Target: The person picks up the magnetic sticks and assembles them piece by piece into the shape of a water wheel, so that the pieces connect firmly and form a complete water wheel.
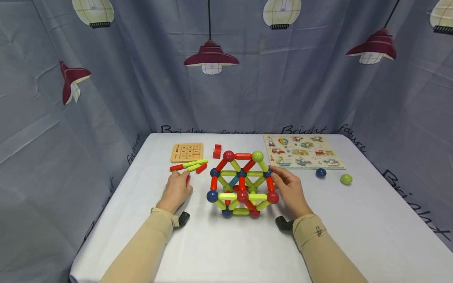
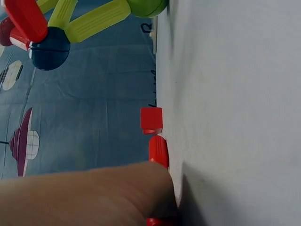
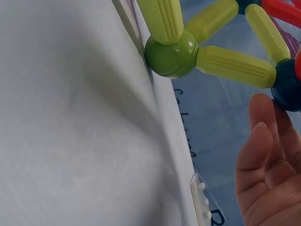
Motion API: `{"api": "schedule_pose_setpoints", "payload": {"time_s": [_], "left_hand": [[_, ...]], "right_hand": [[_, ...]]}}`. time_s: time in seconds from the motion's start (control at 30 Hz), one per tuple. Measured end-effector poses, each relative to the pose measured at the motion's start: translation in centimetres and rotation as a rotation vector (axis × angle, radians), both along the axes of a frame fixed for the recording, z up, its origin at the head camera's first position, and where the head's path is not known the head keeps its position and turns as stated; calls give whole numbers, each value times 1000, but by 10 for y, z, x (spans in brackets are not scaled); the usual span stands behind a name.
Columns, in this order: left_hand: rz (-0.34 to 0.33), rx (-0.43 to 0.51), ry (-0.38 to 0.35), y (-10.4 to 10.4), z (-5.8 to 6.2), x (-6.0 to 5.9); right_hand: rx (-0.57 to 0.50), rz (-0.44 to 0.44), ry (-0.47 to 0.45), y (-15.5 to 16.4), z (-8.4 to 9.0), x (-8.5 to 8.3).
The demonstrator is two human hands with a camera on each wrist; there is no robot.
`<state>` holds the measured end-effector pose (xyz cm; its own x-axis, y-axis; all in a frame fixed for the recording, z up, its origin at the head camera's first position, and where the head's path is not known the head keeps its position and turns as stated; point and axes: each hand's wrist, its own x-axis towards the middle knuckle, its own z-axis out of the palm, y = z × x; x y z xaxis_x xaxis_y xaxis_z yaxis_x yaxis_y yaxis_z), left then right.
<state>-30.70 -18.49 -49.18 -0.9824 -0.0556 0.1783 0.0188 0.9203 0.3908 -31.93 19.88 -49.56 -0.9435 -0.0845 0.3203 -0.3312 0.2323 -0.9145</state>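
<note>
On the worktop [image 1: 226,243], covered by a white cloth, a cage-like structure of plastic rods and balls in red, lime green and blue [image 1: 242,184] is standing in the middle, between the two hands.

The right hand [image 1: 291,189] is resting on the cloth at the right side of the structure. Its fingers are loosely spread, and the fingertips [image 3: 263,117] are touching, or nearly touching, a blue ball at the edge; they are not closing around anything.

The left hand [image 1: 175,190] is lying to the left of the structure, apart from it, with the fingers over a short red plastic rod [image 2: 158,150] on the cloth. I cannot tell if it is gripping the rod or only covering it.

Behind this hand, a few loose red and lime green rods [image 1: 191,165] are lying near a wooden number board [image 1: 186,152] and a small red block [image 1: 217,151]. At the far right, a wooden picture puzzle board [image 1: 304,151], a loose blue ball [image 1: 321,172] and a loose green ball [image 1: 346,179] are lying.

The structure is probably light and stiff in its rods, but weak at the joints, so a pull on one rod could open it. It seems safer to take it from both sides at the lower balls. The balls look smooth and could roll away.
</note>
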Motion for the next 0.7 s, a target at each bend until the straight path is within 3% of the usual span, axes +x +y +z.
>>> {"api": "schedule_pose_setpoints", "payload": {"time_s": [0.1,0.2,0.3,0.37,0.43,0.5,0.57,0.7], "left_hand": [[-16,42,-2,2,4,1],[-71,264,67,6,12,6],[-236,603,180,13,23,17],[-404,720,247,19,30,25],[-573,728,297,24,34,31],[-690,671,339,29,37,36],[-744,629,360,33,36,39],[-773,612,338,37,35,41]], "right_hand": [[7,-4,-2,0,-1,1],[7,0,1,-1,-1,2],[13,9,4,-2,-1,3],[17,5,6,-2,-1,3],[18,-1,7,-2,0,3],[20,-5,9,-1,0,3],[22,-4,9,-1,1,3],[30,-3,9,-1,1,3]]}}
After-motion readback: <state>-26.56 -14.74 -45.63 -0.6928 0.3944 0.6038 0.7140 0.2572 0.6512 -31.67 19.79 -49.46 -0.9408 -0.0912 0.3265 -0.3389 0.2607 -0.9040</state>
